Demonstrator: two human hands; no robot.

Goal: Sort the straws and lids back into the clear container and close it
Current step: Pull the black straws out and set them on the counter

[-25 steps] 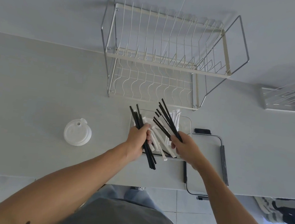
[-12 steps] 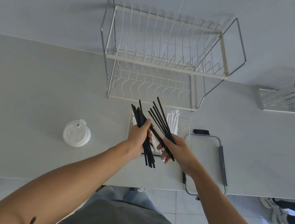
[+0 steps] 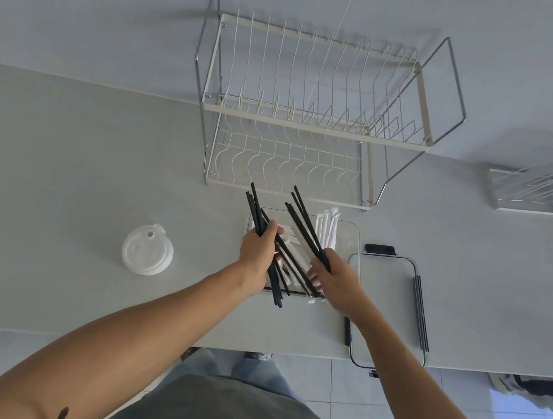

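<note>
A clear container point(image 3: 352, 230) stands on the grey counter in front of me, with white wrapped straws point(image 3: 327, 223) leaning inside it. My left hand point(image 3: 258, 253) grips a bundle of black straws point(image 3: 257, 212) over the container's left side. My right hand point(image 3: 336, 274) holds a second bundle of black straws point(image 3: 304, 224) slanting up to the left over its middle. The container's clear lid point(image 3: 386, 290) with black clips lies flat just right of it. A stack of white cup lids point(image 3: 147, 254) sits alone on the counter to the left.
A two-tier wire dish rack point(image 3: 313, 117) stands right behind the container against the wall. A clear acrylic holder point(image 3: 542, 189) is at the far right. The counter's front edge runs just under my wrists, with tiled floor below.
Both hands have shifted slightly with their bundles over the container; the right hand's black straws now slant lower into it. The cup lids and the container's lid have stayed put.
</note>
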